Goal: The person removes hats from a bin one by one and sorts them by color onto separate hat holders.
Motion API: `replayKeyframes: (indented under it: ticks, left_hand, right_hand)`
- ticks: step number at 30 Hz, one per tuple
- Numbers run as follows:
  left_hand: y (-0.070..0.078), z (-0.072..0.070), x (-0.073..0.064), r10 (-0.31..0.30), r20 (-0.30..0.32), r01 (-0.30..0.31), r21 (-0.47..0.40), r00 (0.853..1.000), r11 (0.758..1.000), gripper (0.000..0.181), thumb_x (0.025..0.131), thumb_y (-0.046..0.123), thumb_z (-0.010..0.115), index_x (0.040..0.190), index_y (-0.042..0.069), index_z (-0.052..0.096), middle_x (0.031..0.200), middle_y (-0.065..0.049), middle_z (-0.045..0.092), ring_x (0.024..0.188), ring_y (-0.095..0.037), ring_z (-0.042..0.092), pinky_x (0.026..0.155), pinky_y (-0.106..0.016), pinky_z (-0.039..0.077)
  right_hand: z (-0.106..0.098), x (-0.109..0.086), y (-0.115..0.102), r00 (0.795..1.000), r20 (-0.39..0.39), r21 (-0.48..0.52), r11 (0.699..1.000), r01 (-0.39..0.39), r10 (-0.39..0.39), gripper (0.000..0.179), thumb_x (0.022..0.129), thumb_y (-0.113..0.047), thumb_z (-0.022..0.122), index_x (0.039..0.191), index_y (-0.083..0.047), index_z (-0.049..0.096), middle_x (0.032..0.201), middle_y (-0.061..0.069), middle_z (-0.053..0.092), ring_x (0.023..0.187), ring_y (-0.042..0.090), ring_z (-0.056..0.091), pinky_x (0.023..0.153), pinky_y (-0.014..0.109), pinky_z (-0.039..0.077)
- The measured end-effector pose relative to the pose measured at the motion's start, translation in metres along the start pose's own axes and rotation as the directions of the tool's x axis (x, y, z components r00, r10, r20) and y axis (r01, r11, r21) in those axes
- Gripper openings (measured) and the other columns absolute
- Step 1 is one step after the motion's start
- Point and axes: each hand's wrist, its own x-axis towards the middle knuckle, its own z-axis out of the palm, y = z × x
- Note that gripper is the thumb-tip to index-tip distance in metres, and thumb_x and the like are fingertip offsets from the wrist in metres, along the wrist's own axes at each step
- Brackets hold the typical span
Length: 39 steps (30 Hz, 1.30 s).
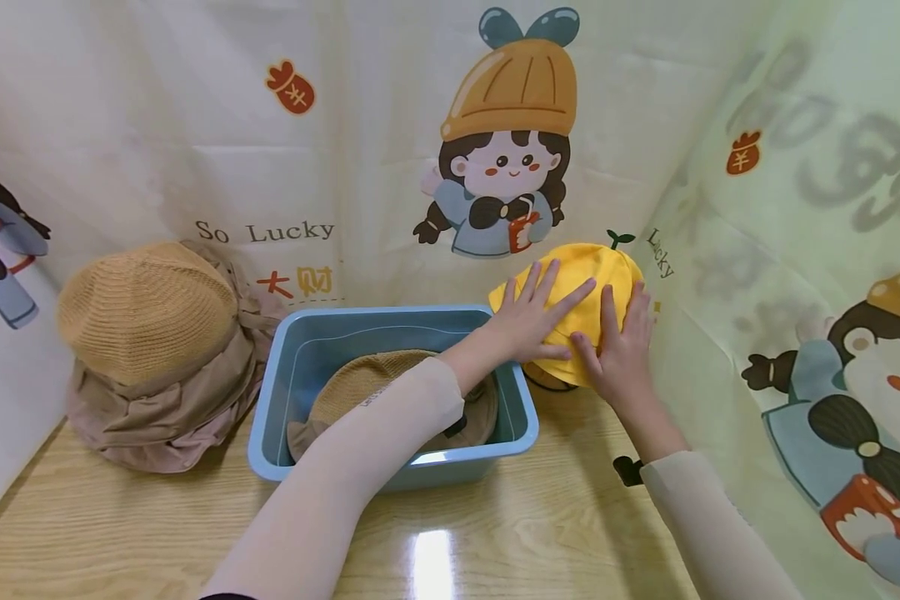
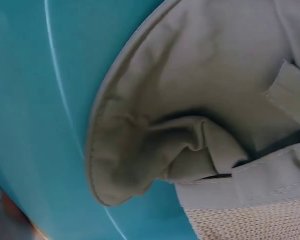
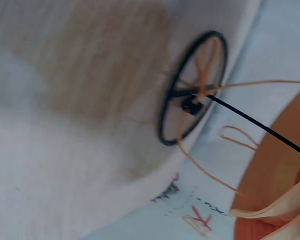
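Observation:
A yellow hat (image 1: 581, 287) with a green sprout on its crown sits at the right, near the curtain. My left hand (image 1: 534, 321) rests on its left side, fingers spread. On the hat's right side, my right hand (image 1: 621, 350) touches it with straight fingers. Below the hat, the right wrist view shows a stand with a thin black rod and a round black base (image 3: 162, 112), orange cords looped about it. A tan woven hat with a brown brim (image 1: 487, 408) lies in the blue bin (image 1: 521, 446), partly hidden by my left sleeve; its brim (image 2: 155, 100) fills the left wrist view.
Left of the bin, another woven hat (image 1: 146, 308) sits on crumpled brown fabric hats (image 1: 187, 417). Printed curtains (image 1: 375, 167) stand behind and to the right. Beneath everything is a wood-grain surface (image 1: 555, 533).

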Motion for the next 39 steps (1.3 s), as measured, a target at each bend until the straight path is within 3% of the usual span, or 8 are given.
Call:
replayKeyframes:
  ticks: [9, 13, 17, 21, 28, 33, 36, 39]
  left_hand:
    - [0.002, -0.004, 0.004, 0.037, 0.089, -0.035, -0.023, 0.995, 0.999, 0.121, 0.085, 0.055, 0.07, 0.143, 0.049, -0.037, 0.158, -0.008, -0.039, 0.149, -0.036, -0.027, 0.118, -0.066, 0.001]
    - [0.003, -0.006, 0.007, -0.07, 0.086, 0.079, -0.107, 0.994, 0.991, 0.139, 0.078, 0.043, 0.082, 0.137, 0.049, -0.043, 0.154, -0.006, -0.046, 0.148, -0.032, -0.03, 0.115, -0.071, 0.002]
    - [0.003, -0.004, 0.009, -0.194, 0.043, 0.198, -0.208, 0.98, 0.958, 0.15, 0.07, 0.038, 0.09, 0.136, 0.051, -0.044, 0.153, -0.009, -0.047, 0.147, -0.039, -0.03, 0.114, -0.073, 0.0]
    - [-0.003, -0.001, 0.01, -0.242, 0.05, 0.247, -0.204, 0.969, 0.947, 0.15, 0.069, 0.039, 0.09, 0.138, 0.051, -0.042, 0.159, -0.011, -0.038, 0.148, -0.046, -0.023, 0.116, -0.069, 0.005]
    - [-0.009, -0.006, 0.003, -0.175, 0.095, 0.187, -0.149, 0.98, 0.971, 0.141, 0.074, 0.041, 0.087, 0.148, 0.047, -0.033, 0.163, -0.015, -0.026, 0.151, -0.048, -0.004, 0.116, -0.067, 0.02]
    - [-0.008, -0.008, -0.002, -0.197, 0.119, 0.201, -0.02, 0.973, 0.979, 0.129, 0.079, 0.054, 0.078, 0.152, 0.041, -0.029, 0.165, -0.013, -0.022, 0.151, -0.045, 0.008, 0.112, -0.064, 0.031]
    - [-0.009, -0.009, 0.0, -0.192, 0.112, 0.185, 0.072, 0.975, 0.98, 0.122, 0.083, 0.065, 0.067, 0.151, 0.041, -0.031, 0.166, -0.012, -0.02, 0.151, -0.044, 0.01, 0.111, -0.064, 0.032]
    - [-0.007, -0.013, 0.004, -0.108, 0.039, 0.105, 0.076, 0.993, 0.992, 0.119, 0.082, 0.073, 0.061, 0.151, 0.041, -0.03, 0.166, -0.013, -0.019, 0.152, -0.043, 0.005, 0.112, -0.064, 0.03]
  right_hand:
    - [0.018, -0.026, -0.001, 0.997, -0.07, -0.014, 1.0, 0.026, -0.027, 0.075, 0.1, -0.06, 0.041, 0.161, -0.025, 0.014, 0.158, 0.038, 0.007, 0.143, 0.059, 0.016, 0.107, 0.076, 0.024]
    - [0.023, -0.032, -0.004, 0.997, -0.071, -0.04, 0.999, 0.015, -0.018, 0.074, 0.1, -0.057, 0.042, 0.16, -0.021, 0.019, 0.155, 0.041, 0.011, 0.141, 0.06, 0.021, 0.103, 0.077, 0.028]
    - [0.027, -0.035, -0.01, 0.998, -0.058, -0.054, 0.999, -0.004, 0.001, 0.07, 0.101, -0.055, 0.042, 0.159, -0.021, 0.022, 0.155, 0.041, 0.011, 0.142, 0.06, 0.019, 0.103, 0.077, 0.029]
    - [0.031, -0.038, -0.016, 1.0, -0.012, -0.047, 0.999, -0.026, 0.025, 0.068, 0.102, -0.049, 0.045, 0.159, -0.021, 0.022, 0.156, 0.04, 0.009, 0.144, 0.059, 0.016, 0.107, 0.074, 0.027]
    - [0.034, -0.043, -0.021, 0.999, -0.018, -0.055, 0.998, -0.03, 0.029, 0.068, 0.1, -0.038, 0.055, 0.158, -0.02, 0.025, 0.159, 0.037, 0.005, 0.145, 0.057, 0.013, 0.109, 0.073, 0.025]
    - [0.035, -0.047, -0.02, 0.999, -0.008, -0.054, 0.998, -0.036, 0.036, 0.073, 0.097, -0.027, 0.063, 0.159, -0.023, 0.023, 0.159, 0.037, 0.001, 0.146, 0.057, 0.008, 0.106, 0.075, 0.025]
    - [0.03, -0.044, -0.02, 0.999, -0.015, -0.069, 0.997, -0.035, 0.034, 0.071, 0.099, -0.033, 0.061, 0.159, -0.022, 0.024, 0.159, 0.037, 0.003, 0.147, 0.056, 0.007, 0.108, 0.075, 0.022]
    - [0.017, -0.035, -0.018, 0.998, -0.061, -0.093, 0.995, -0.025, 0.019, 0.07, 0.1, -0.048, 0.054, 0.159, -0.024, 0.025, 0.161, 0.033, 0.006, 0.148, 0.053, 0.006, 0.112, 0.073, 0.015]
